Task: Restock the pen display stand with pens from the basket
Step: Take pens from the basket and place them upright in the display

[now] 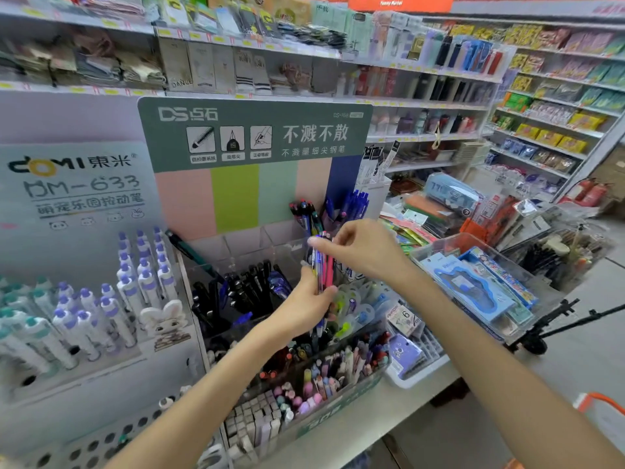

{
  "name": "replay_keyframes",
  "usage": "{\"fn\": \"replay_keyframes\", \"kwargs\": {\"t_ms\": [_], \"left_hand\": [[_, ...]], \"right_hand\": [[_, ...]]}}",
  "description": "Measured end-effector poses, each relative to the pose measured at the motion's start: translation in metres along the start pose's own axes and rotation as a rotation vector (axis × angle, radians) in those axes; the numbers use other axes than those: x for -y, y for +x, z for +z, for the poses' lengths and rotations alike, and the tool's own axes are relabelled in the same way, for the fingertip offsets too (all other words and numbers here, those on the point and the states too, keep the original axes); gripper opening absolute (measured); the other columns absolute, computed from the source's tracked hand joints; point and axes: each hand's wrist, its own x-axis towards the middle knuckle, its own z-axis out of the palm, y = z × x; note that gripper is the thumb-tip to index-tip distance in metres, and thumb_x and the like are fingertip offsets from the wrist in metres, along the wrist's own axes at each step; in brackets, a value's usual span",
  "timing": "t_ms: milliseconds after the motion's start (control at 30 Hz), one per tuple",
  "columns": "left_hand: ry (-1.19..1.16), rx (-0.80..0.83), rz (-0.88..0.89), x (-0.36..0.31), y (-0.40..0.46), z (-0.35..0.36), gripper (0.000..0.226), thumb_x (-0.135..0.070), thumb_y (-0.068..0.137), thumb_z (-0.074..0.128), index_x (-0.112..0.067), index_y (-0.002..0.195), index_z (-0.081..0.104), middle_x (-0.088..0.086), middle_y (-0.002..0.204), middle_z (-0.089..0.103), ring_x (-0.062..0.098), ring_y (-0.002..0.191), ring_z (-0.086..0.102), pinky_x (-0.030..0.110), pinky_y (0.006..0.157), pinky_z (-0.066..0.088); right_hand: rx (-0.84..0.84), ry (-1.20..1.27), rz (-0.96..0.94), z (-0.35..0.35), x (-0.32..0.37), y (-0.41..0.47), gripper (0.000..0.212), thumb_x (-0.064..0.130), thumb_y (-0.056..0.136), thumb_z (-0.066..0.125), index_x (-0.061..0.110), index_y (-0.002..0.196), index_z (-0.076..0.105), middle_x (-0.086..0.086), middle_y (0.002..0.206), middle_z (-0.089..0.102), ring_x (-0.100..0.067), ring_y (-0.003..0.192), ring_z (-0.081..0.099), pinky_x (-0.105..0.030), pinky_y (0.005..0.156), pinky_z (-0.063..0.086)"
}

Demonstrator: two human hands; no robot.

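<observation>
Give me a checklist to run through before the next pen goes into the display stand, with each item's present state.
1. Left hand grips the bunch of pens: ok.
2. Right hand pinches the top of one pen in the bunch: ok.
3. Free slot in the display stand: ok, the clear upper compartments look empty.
4. Pen colour matches the slot: cannot tell.
5. Basket in view for more pens: cannot tell.
</observation>
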Motion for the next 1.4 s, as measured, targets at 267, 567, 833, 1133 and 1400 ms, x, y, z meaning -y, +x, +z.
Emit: {"fn": "replay_keyframes", "kwargs": {"t_ms": [267, 567, 833, 1133, 1400], "left_hand": [[-0.011, -0.004, 0.038, 0.006, 0.005, 0.01, 0.072, -0.015, 0.099, 0.046, -0.02, 0.153, 0.0, 0.0, 0.129, 0.047, 0.014, 0.103, 0.058, 0.033, 0.087, 0.054], [-0.446, -0.05, -0.024, -0.004, -0.002, -0.009, 0.036, -0.058, 0.087, 0.05, -0.026, 0.099, 0.06, -0.012, 0.078, 0.051, 0.001, 0.062, 0.047, 0.016, 0.055, 0.039], [-0.576, -0.067, -0.032, 0.012, -0.001, -0.028, 0.02, -0.034, 0.1, 0.043, -0.019, 0.102, 0.056, -0.008, 0.071, 0.045, 0.002, 0.049, 0.037, 0.012, 0.036, 0.022], [-0.534, -0.082, -0.077, 0.012, -0.005, -0.034, 0.035, -0.033, 0.099, 0.045, -0.007, 0.119, 0.056, -0.007, 0.072, 0.046, 0.002, 0.047, 0.04, 0.013, 0.035, 0.026], [-0.444, -0.069, -0.055, 0.005, -0.009, -0.039, 0.04, -0.046, 0.09, 0.053, -0.014, 0.114, 0.059, -0.007, 0.074, 0.047, 0.003, 0.05, 0.038, 0.012, 0.037, 0.027]], "right_hand": [[0.2, 0.372, 0.12, -0.002, -0.007, -0.005, 0.024, 0.025, 0.093, 0.06, 0.003, 0.097, 0.069, -0.006, 0.08, 0.069, -0.007, 0.061, 0.062, -0.016, 0.054, 0.052], [-0.045, 0.866, 0.121, 0.002, -0.019, -0.01, 0.015, 0.018, 0.1, 0.047, 0.01, 0.09, 0.055, -0.003, 0.076, 0.057, -0.012, 0.064, 0.056, -0.02, 0.056, 0.051], [-0.895, 0.724, 0.117, -0.03, -0.046, 0.035, 0.013, 0.022, 0.098, 0.051, 0.011, 0.092, 0.054, -0.005, 0.073, 0.063, -0.015, 0.059, 0.062, -0.027, 0.062, 0.054], [-0.471, 0.344, 0.004, -0.01, -0.056, 0.081, 0.015, 0.022, 0.087, 0.068, 0.008, 0.082, 0.069, -0.006, 0.073, 0.069, -0.025, 0.069, 0.068, -0.043, 0.073, 0.056], [-0.37, -0.066, 0.049, 0.004, -0.055, 0.084, 0.034, 0.04, 0.08, 0.073, 0.017, 0.105, 0.072, -0.011, 0.104, 0.055, -0.026, 0.104, 0.047, -0.028, 0.07, 0.033]]}}
